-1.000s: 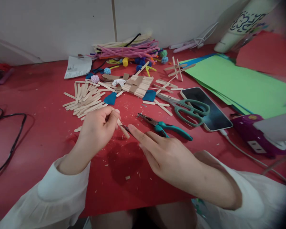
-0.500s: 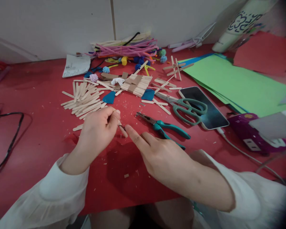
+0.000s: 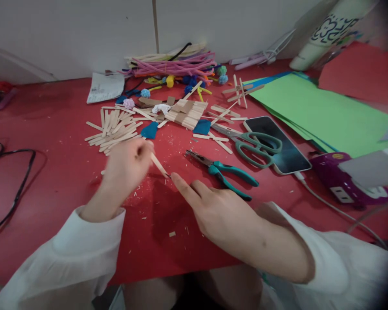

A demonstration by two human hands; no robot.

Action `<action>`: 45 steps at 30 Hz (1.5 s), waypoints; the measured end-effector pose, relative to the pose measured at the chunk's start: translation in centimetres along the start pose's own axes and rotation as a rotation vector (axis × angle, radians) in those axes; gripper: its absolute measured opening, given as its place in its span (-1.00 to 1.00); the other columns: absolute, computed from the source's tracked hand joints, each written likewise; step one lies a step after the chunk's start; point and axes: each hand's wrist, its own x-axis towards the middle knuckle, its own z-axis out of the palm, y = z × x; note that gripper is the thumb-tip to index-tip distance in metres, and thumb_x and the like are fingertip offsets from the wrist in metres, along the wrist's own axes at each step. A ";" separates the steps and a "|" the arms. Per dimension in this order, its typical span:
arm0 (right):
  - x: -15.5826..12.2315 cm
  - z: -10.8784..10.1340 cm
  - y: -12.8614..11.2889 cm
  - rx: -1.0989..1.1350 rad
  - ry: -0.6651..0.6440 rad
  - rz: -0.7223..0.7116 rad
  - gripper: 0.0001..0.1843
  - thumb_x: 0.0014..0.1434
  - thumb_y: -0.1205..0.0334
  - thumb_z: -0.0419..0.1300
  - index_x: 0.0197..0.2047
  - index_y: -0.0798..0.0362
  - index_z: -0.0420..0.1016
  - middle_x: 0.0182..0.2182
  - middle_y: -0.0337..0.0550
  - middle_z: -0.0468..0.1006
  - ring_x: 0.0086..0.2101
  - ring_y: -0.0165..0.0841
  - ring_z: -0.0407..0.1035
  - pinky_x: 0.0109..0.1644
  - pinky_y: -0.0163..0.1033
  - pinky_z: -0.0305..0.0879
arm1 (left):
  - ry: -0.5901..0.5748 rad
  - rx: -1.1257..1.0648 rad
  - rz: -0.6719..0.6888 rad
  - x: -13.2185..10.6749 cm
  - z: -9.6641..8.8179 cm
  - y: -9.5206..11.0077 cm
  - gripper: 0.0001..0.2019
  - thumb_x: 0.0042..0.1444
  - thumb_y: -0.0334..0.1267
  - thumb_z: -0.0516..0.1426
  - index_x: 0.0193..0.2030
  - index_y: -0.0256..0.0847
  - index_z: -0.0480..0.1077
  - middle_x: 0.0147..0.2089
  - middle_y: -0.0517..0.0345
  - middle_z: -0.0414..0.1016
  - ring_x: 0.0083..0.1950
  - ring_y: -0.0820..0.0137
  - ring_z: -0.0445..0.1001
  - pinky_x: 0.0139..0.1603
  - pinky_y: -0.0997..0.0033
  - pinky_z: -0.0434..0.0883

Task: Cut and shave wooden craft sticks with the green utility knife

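A wooden craft stick (image 3: 158, 165) sticks out of my closed left hand (image 3: 127, 170), which is a little blurred. It slants down toward my right hand (image 3: 220, 211). My right hand is closed with the index finger stretched forward. A small dark tip (image 3: 168, 175) shows at that fingertip and meets the lower end of the stick; the rest of what I grip is hidden under the hand. Just beyond my right hand lie pliers (image 3: 223, 170) with teal handles. A heap of loose craft sticks (image 3: 114, 127) spreads behind my left hand.
Green-handled scissors (image 3: 257, 148) rest partly over a phone (image 3: 278, 146) with a white cable. Green paper (image 3: 330, 114) lies at the right, near a purple device (image 3: 345, 181). Pipe cleaners (image 3: 173, 64) are piled at the wall. A black cord (image 3: 22, 193) curls at far left.
My left hand has shifted up and left, and more of the craft stick shows between my hands. My right hand has hardly moved.
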 end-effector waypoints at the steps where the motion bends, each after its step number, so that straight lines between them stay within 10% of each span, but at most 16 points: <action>1: -0.3 0.4 0.2 -0.008 0.064 0.005 -0.25 -0.01 0.54 -0.05 0.30 0.22 0.09 -0.41 -0.07 0.51 -0.64 -0.38 0.33 -0.68 -0.30 0.02 | 0.044 -0.041 -0.039 0.2 -0.2 -0.3 -0.78 0.07 -0.23 0.02 -0.54 -0.18 0.34 -0.64 0.26 0.35 -0.66 0.53 0.22 -0.60 0.49 0.15; 7: -0.7 1.4 1.2 0.090 0.339 -0.008 -0.39 0.12 0.48 -0.11 0.27 0.28 0.10 -0.41 -0.07 0.49 -0.63 -0.40 0.27 -0.66 -0.31 0.06 | -0.043 -0.112 0.010 -0.2 0.0 0.3 -0.69 0.10 -0.22 -0.01 -0.64 -0.18 0.27 -0.75 0.30 0.22 -0.72 0.54 0.17 -0.66 0.51 0.12; 45: -0.5 1.7 0.9 0.222 0.323 -0.001 -0.42 0.17 0.46 -0.12 0.28 0.28 0.10 -0.45 -0.08 0.45 -0.57 -0.39 0.31 -0.56 -0.31 0.23 | -0.079 -0.056 0.063 -1.1 0.8 1.4 -0.66 0.13 -0.16 -0.03 -0.64 -0.18 0.24 -0.76 0.30 0.20 -0.69 0.52 0.16 -0.61 0.48 0.11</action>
